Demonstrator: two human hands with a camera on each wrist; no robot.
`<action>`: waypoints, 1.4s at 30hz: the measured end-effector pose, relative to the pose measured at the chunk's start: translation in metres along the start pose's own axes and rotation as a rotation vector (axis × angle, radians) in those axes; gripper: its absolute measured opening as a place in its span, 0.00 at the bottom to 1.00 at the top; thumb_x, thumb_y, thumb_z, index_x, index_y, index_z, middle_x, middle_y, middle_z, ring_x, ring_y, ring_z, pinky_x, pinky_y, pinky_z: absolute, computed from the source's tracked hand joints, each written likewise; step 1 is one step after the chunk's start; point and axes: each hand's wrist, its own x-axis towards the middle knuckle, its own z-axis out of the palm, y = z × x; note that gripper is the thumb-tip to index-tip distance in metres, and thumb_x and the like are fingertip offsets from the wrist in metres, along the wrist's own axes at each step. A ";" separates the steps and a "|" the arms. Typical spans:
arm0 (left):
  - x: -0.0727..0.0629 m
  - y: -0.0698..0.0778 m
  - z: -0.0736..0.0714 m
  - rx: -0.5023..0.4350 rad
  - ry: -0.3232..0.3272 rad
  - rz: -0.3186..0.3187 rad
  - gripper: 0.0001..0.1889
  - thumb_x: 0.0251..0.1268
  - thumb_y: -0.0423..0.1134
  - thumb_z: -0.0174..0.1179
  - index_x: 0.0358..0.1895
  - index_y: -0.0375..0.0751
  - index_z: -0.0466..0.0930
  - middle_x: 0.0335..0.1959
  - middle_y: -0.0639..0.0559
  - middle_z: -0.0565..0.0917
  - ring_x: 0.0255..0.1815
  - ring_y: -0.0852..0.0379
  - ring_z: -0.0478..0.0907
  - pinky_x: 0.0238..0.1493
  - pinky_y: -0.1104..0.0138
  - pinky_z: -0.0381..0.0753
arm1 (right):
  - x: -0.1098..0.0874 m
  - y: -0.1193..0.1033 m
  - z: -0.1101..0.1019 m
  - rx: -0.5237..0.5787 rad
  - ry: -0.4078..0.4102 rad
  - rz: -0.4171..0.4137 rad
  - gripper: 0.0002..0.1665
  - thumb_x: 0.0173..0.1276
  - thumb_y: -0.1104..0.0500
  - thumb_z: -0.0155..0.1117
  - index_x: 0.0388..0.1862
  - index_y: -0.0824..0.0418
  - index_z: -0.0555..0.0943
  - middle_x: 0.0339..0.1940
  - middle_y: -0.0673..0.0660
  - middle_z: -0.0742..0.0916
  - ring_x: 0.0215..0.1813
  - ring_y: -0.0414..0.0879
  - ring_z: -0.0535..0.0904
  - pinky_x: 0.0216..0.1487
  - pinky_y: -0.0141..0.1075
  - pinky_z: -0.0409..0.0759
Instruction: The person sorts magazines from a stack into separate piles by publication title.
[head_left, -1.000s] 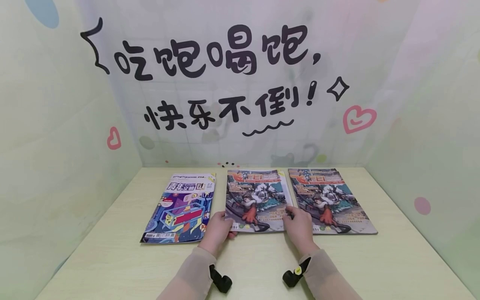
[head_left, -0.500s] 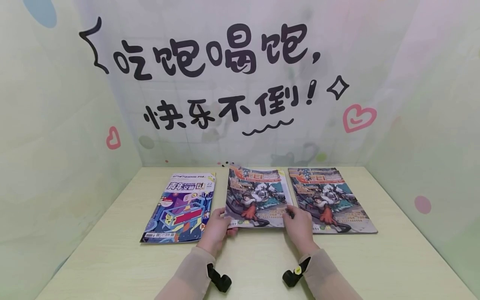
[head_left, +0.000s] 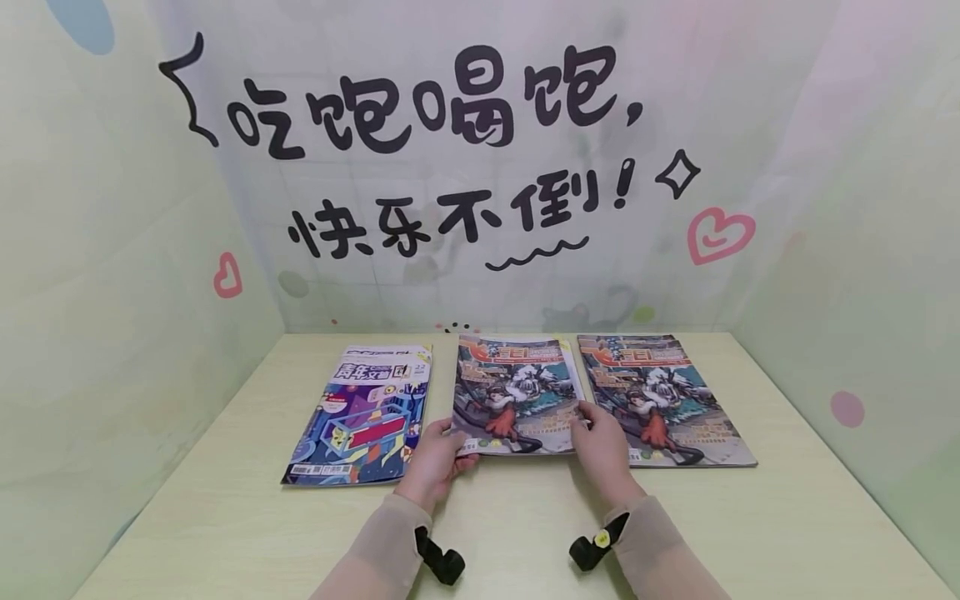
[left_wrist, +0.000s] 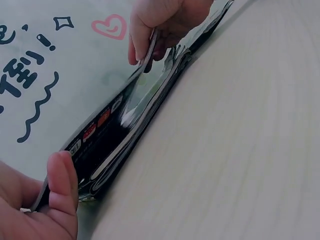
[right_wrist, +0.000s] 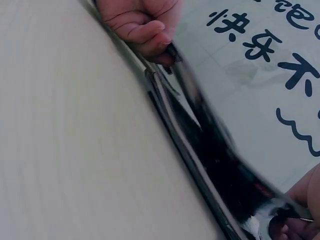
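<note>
In the head view, a magazine [head_left: 517,392] with a figure in red on its cover lies between my hands, over the middle pile. My left hand [head_left: 433,460] grips its near left corner, thumb on top and fingers beneath. At the right edge, my right hand [head_left: 602,446] pinches it. The left wrist view shows the held magazine [left_wrist: 100,122] bent up at its near edge, with a gap above the magazines [left_wrist: 115,162] under it. From the right wrist, the same gap shows over the lower magazines [right_wrist: 182,145].
To the left lies a pile of purple and blue magazines [head_left: 360,417]. Another pile of magazines [head_left: 660,400], topped by the same cover as the held one, is close by my right hand. Fabric walls [head_left: 480,292] printed with writing enclose the pale wooden table [head_left: 517,533].
The near edge of the middle magazine has risen from the pile, both hands lifting slightly with it. Its far edge bowed up half a second ago and now looks flatter. The side piles have stayed put.
</note>
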 end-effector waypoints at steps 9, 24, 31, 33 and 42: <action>0.002 0.004 0.000 0.051 -0.007 0.015 0.26 0.71 0.27 0.43 0.70 0.23 0.52 0.40 0.35 0.80 0.20 0.60 0.75 0.21 0.72 0.78 | 0.004 -0.001 -0.010 0.144 -0.184 0.135 0.30 0.67 0.63 0.58 0.67 0.72 0.68 0.54 0.67 0.80 0.55 0.56 0.75 0.53 0.46 0.76; 0.002 0.000 -0.001 0.246 0.026 0.048 0.33 0.70 0.27 0.43 0.76 0.33 0.44 0.71 0.31 0.58 0.23 0.56 0.76 0.25 0.66 0.82 | 0.004 -0.003 -0.009 0.196 -0.224 0.167 0.32 0.61 0.69 0.55 0.67 0.73 0.67 0.56 0.66 0.79 0.48 0.51 0.72 0.43 0.36 0.74; 0.002 0.000 -0.001 0.205 0.021 0.055 0.32 0.70 0.26 0.42 0.76 0.35 0.46 0.64 0.29 0.68 0.21 0.58 0.74 0.22 0.68 0.79 | 0.003 -0.002 -0.008 0.219 -0.192 0.162 0.34 0.60 0.71 0.54 0.68 0.69 0.68 0.56 0.66 0.78 0.50 0.52 0.71 0.41 0.34 0.74; 0.002 0.000 0.000 0.193 0.021 0.052 0.32 0.70 0.26 0.42 0.76 0.36 0.47 0.64 0.29 0.67 0.21 0.58 0.74 0.22 0.68 0.79 | 0.004 -0.001 -0.007 0.250 -0.175 0.165 0.34 0.59 0.72 0.54 0.68 0.69 0.68 0.55 0.65 0.78 0.49 0.51 0.71 0.39 0.33 0.73; -0.003 0.007 0.006 0.165 0.024 0.052 0.32 0.69 0.25 0.43 0.76 0.38 0.48 0.62 0.29 0.68 0.30 0.55 0.77 0.25 0.68 0.81 | 0.005 0.001 -0.012 0.334 -0.142 0.170 0.34 0.60 0.73 0.55 0.68 0.70 0.68 0.59 0.67 0.76 0.53 0.52 0.69 0.42 0.31 0.72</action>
